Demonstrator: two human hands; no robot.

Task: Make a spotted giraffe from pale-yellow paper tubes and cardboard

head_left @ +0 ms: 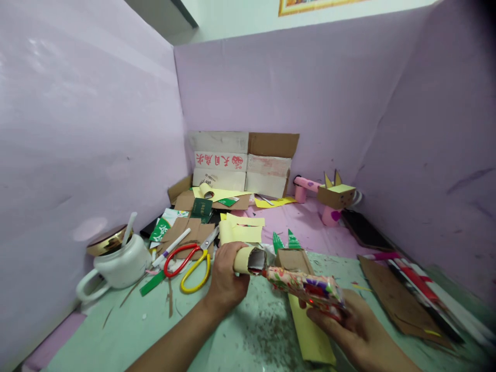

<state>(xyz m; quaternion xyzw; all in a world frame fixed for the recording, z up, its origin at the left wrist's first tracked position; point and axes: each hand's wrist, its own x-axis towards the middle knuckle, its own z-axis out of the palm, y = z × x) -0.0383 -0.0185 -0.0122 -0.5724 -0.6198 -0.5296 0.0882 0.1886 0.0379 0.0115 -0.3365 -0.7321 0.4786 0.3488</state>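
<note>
My left hand [227, 271] is wrapped around a short cardboard tube [243, 259] covered in pale yellow paper, its open end facing right. In my right hand [351, 323] is a hot glue gun [300, 284] with a colourful patterned covering and a small red light. The gun's nozzle is at the rim of the tube; whether it touches cannot be made out. Behind and under the gun lies a cardboard piece [292, 258] with two green pointed ears [293, 239]. A yellow paper strip [312, 336] extends from below the gun toward me.
Scissors [196, 266] with red and yellow handles lie left of my left hand, near a white mug [122, 263] with a gold lid. A pink cat-like cardboard figure [335, 199] stands at the back right. Cardboard [403, 305] and pens lie at right; purple walls [290, 88] surround the table.
</note>
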